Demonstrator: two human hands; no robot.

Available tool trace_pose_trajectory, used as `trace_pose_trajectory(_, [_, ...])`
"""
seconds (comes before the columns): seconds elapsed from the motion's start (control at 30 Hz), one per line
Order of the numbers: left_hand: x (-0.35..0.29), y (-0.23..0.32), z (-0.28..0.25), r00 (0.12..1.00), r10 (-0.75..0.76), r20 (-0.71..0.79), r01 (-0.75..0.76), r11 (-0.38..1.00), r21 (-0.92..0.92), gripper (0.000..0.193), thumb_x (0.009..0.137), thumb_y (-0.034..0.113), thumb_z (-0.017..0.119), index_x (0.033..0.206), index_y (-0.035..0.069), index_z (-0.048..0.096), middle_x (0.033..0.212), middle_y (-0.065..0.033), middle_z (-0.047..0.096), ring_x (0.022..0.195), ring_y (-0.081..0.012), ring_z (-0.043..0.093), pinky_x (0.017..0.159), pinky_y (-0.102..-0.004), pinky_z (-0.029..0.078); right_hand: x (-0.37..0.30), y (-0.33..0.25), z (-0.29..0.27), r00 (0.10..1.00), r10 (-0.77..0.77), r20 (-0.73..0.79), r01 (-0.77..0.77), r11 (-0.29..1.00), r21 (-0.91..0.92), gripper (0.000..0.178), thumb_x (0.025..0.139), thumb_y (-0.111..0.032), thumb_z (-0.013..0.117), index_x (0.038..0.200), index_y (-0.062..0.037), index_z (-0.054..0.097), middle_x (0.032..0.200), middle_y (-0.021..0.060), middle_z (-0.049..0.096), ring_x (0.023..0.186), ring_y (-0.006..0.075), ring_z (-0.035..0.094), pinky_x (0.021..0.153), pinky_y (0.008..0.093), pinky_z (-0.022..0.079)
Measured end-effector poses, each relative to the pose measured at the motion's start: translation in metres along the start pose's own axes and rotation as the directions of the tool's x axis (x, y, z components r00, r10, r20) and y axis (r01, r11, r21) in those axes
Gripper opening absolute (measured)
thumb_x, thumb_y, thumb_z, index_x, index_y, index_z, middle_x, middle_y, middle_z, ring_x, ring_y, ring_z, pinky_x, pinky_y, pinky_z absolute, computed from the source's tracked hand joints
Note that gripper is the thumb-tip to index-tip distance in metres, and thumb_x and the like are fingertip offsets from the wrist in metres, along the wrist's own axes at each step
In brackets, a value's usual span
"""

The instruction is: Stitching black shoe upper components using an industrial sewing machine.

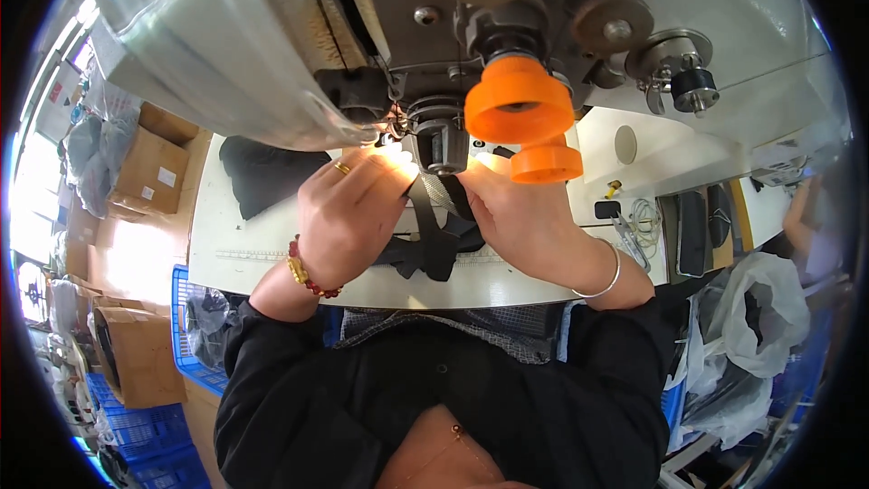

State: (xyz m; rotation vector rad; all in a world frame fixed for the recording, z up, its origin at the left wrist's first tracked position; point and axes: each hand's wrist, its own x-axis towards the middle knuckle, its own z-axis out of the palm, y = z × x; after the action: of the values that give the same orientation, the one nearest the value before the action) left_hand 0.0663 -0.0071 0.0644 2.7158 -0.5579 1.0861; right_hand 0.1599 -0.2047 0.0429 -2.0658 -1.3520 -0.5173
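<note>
A black fabric piece (438, 249) with loose strips and a grey mesh part lies under the head of a sewing machine (442, 140). My left hand (351, 208) grips its left side, fingers bent and close together in the lamp's bright light. On the opposite side, my right hand (523, 215) pinches the fabric's edge between thumb and fingers. Both sets of fingertips are partly hidden by the machine head and glare. Orange plastic cups (520, 100) on the machine hang just above my right hand.
A folded dark cloth (267, 172) lies left on the white table (244, 263). Metal pliers (631, 240) and a coiled pale cord (644, 217) are at right. Cardboard boxes (136, 358) and a blue crate (186, 335) stand left; a white plastic bag (769, 308) hangs right.
</note>
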Motion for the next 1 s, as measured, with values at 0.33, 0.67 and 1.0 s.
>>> trace_pose_trajectory(0.33, [-0.003,-0.003,0.003,0.998,0.054,0.021,-0.056,0.994,0.092,0.022,0.068,0.006,0.065,0.090,0.000,0.066,0.092,-0.0096,0.064,0.080,-0.0269,0.064,0.066,-0.0352,0.054,0.002,-0.008,0.008,0.995,0.061,0.077,-0.066,0.996,0.060,0.007,0.079,0.000,0.065,0.084,-0.0053,0.066,0.064,0.0117,0.057,0.059,0.0327,0.058,0.052,0.0421,0.043])
trace_pose_trajectory(0.67, [-0.002,-0.011,0.014,0.997,-0.059,-0.054,0.065,0.992,0.112,0.018,0.069,0.003,0.069,0.086,0.005,0.066,0.103,-0.0083,0.063,0.084,-0.0247,0.062,0.065,-0.0336,0.051,0.011,-0.004,0.018,0.999,0.017,-0.050,-0.013,0.997,0.079,0.011,0.075,0.000,0.068,0.079,-0.0060,0.060,0.062,0.0099,0.056,0.057,0.0327,0.059,0.048,0.0422,0.043])
trace_pose_trajectory(1.0, [-0.004,-0.021,0.004,0.989,-0.091,-0.119,0.089,0.996,-0.019,0.030,0.068,0.003,0.071,0.098,0.005,0.071,0.086,-0.0064,0.070,0.074,-0.0266,0.066,0.064,-0.0350,0.053,0.012,-0.010,-0.008,0.990,-0.128,-0.065,0.122,0.988,-0.089,0.033,0.077,-0.016,0.074,0.109,-0.0083,0.070,0.091,0.0133,0.063,0.073,0.0245,0.064,0.056,0.0334,0.050])
